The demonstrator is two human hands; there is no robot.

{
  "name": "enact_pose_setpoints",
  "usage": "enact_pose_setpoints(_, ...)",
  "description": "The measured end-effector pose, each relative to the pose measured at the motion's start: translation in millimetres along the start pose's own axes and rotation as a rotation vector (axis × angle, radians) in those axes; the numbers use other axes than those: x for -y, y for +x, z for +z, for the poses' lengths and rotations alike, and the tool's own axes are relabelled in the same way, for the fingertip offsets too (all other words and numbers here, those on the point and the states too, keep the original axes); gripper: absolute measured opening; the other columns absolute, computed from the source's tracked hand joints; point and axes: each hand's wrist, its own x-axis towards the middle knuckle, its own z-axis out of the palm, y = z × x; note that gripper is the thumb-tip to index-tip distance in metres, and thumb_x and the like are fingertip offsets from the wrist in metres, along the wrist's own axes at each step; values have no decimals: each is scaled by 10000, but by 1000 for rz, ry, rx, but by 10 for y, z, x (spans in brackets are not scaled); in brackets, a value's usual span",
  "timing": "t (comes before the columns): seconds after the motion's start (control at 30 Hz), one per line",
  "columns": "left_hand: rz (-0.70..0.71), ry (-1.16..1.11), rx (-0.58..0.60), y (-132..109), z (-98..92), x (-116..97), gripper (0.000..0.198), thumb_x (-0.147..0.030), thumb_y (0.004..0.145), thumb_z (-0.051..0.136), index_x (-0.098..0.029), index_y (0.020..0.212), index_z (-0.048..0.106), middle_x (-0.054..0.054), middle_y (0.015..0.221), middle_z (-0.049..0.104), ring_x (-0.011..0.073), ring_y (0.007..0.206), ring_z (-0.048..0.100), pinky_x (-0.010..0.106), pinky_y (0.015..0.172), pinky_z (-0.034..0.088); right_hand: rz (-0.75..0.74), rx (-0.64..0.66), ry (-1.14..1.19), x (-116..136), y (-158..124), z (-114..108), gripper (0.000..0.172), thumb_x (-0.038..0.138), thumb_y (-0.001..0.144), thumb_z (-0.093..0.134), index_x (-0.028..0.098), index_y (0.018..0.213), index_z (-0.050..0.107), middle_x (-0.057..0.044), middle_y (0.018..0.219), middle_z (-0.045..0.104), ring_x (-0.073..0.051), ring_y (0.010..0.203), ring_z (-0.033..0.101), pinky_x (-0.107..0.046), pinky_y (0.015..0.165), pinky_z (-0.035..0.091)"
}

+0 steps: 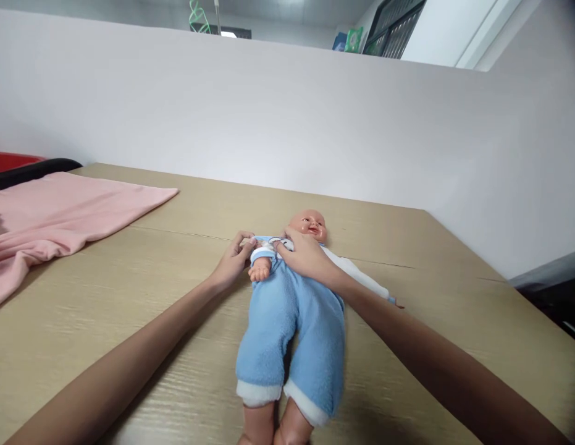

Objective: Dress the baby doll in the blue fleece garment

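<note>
Your left hand (232, 261) pinches the edge of the doll's top (267, 245) at the chest, fingers closed on the fabric, and your right hand (306, 254) presses down on the same garment just below the chin. The doll (291, 309) lies face-up in blue fleece trousers (291, 340), mid-counter (130, 309). Off left, a pink cloth (55, 216) is spread out, well apart.

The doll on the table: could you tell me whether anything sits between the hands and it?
Nothing visible does. Both the left hand and right hand already rest on the doll at its chest, by the top edge of its blue suit. The pink cloth lies well off to the left.
</note>
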Motion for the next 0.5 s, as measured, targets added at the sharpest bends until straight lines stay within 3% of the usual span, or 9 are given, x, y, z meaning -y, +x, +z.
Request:
enact_pose_setpoints(0.1,-32,2,-22,83,45,85,614,-740,762,850,-237,1034,625,-3,940,735,154,820,675,240,730,532,35,-21,-20,-16,50,84,203,288,1049,567,158,1127,702,-125,1057,829,-259,950,748,-325,742,410)
enact_pose_setpoints(0.2,-21,40,-17,82,63,125,600,-736,745,859,-230,997,655,3,1002,736,163,924,687,242,833,544,50,-40,-39,-21,46,130,323,367,1019,629,132,1224,709,-165,1175,825,-301,1054,759,-336,796,438)
enact_pose_setpoints(0.33,-41,116,-6,42,33,66,621,-766,751,836,-252,1044,646,-12,978,735,171,882,674,259,787,550,51,-58,-64,-22,22,169,323,404,1034,607,154,1178,753,-163,1166,833,-318,1084,762,-349,828,455)
enact_pose_setpoints(0.4,-67,159,-1,81,38,24,615,-773,785,801,-251,1066,639,-10,946,733,184,836,678,289,752,567,40,-69,-68,-18,32,185,269,372,1047,590,187,1142,760,-124,1157,839,-289,1103,760,-332,847,458)
enact_pose_setpoints(0.5,-87,243,14,236,110,-12,495,-652,943,728,-196,1130,676,46,1058,744,220,920,717,384,832,621,44,-88,-79,-3,74,202,285,386,1075,547,196,1109,757,-103,1155,841,-258,1105,762,-316,846,467)
